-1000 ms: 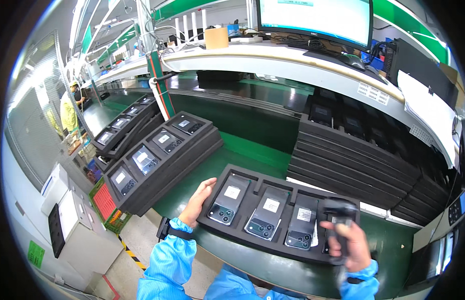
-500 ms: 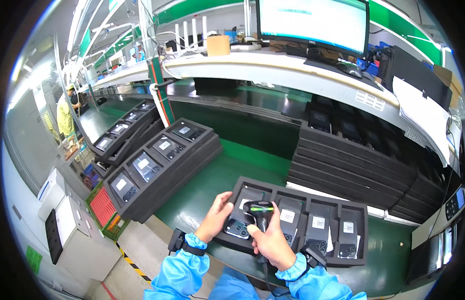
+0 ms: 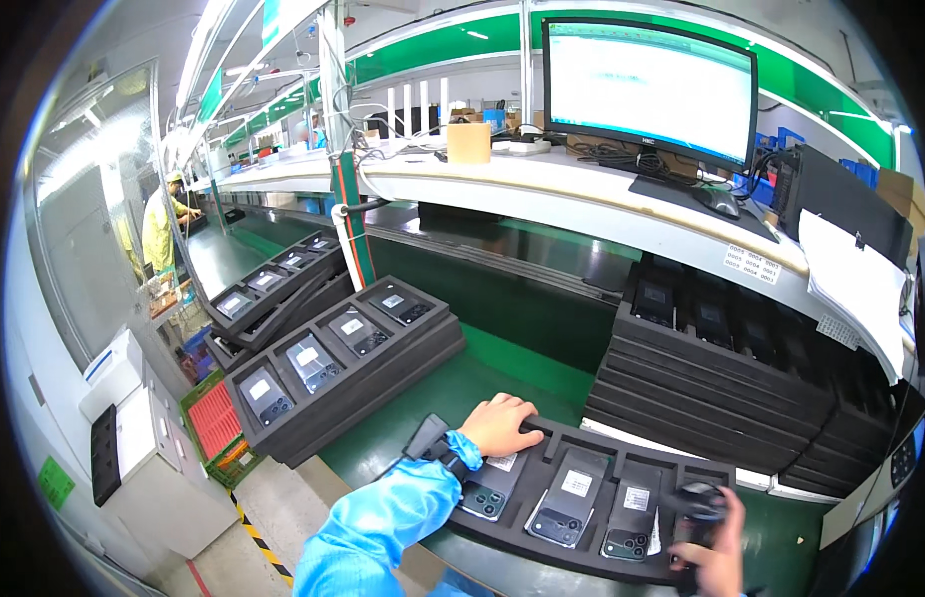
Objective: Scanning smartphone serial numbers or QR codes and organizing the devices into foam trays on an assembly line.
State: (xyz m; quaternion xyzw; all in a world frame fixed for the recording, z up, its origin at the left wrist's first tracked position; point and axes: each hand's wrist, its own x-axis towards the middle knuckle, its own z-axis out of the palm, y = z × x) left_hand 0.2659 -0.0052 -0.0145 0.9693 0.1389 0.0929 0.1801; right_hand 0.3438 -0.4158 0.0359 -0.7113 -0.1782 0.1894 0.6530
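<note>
Head: foam tray (image 3: pixel 542 463), left hand (image 3: pixel 500 426) spread at left end, right hand (image 3: pixel 723 549) gripping scanner (image 3: pixel 698 502) (blurred) at right.

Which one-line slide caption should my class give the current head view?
Right hand holding a dark scanner over a foam tray of phones, left hand at its far-left corner.

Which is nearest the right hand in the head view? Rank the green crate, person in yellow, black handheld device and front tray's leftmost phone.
1. Black handheld device: in the right hand.
2. Leftmost phone: left end of front tray.
3. Green crate: lower left.
4. Person in yellow: left background.
</note>
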